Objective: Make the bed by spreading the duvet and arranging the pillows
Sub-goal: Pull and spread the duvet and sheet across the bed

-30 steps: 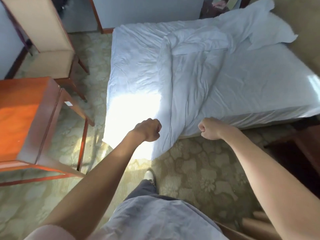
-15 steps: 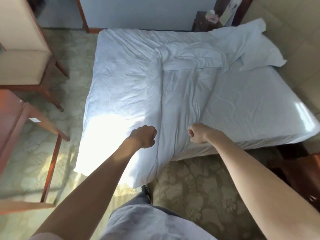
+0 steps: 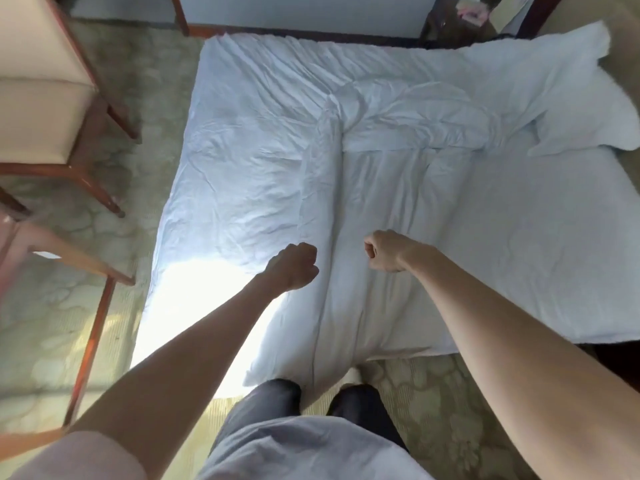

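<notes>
Because the duvet [image 3: 346, 209] is bunched into a long fold running from the foot edge of the bed [image 3: 540, 271] up toward its middle, both hands sit just either side of that ridge near the foot edge, placed as a pair so the fabric could be drawn outward evenly. The left hand [image 3: 294, 266] is curled into a fist at the ridge's left flank and the right hand [image 3: 382, 251] is curled likewise at its right flank; whether either grip actually has cloth pinched inside it, or is merely clenched above the cover, I cannot tell from this angle. A pillow [image 3: 585, 109] lies crumpled at the bed's far right corner, with more rumpled bedding across the middle, so the arranging looks not yet begun. The duvet's lower end drapes over the foot edge onto the carpet [image 3: 446, 410] by the person's legs. Against the earlier frames, the person has stepped in closer: the bed fills more of the view, the fists have travelled from the overhanging foot edge up onto the mattress top, and the wooden chair [image 3: 45, 98] has slid toward the left margin
</notes>
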### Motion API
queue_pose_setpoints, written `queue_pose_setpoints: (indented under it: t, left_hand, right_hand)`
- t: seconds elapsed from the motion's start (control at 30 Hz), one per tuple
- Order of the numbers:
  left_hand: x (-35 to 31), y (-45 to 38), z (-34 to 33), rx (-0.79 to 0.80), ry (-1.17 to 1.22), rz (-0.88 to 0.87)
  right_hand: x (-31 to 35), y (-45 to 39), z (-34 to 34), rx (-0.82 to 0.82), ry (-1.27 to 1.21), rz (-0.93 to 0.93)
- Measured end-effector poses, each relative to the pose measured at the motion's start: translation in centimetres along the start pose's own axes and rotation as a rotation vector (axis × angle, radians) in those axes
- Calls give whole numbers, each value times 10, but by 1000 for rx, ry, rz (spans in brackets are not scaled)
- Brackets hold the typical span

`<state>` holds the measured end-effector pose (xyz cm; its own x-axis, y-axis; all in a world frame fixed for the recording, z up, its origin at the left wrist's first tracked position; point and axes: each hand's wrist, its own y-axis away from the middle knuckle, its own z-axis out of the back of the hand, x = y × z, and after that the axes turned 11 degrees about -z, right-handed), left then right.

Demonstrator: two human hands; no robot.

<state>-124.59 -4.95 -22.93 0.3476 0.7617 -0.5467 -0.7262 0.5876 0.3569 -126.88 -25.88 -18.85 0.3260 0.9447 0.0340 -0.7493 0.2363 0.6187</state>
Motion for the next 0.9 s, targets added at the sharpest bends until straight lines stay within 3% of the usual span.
queue_pose_setpoints:
  t: [0.37,0.57,0.7,0.77,0.9]
  left_hand:
    - [69,-155,-39,-191,335,273]
    - [90,-233,-80,-203,578,593]
    - [86,-240,-98,-217,840,688]
    - [68,-232,-100,-244,750,598]
    - [5,-200,-99,-134,499,448]
  right_hand:
    - [12,-206,10,164,-60,198]
    - [8,-303,9,175,-93,302]
    - [8,-324,-15,279,-411,178]
    - [8,-323,-23,337,-535,83]
    - [10,-299,-18,382,-676,-152]
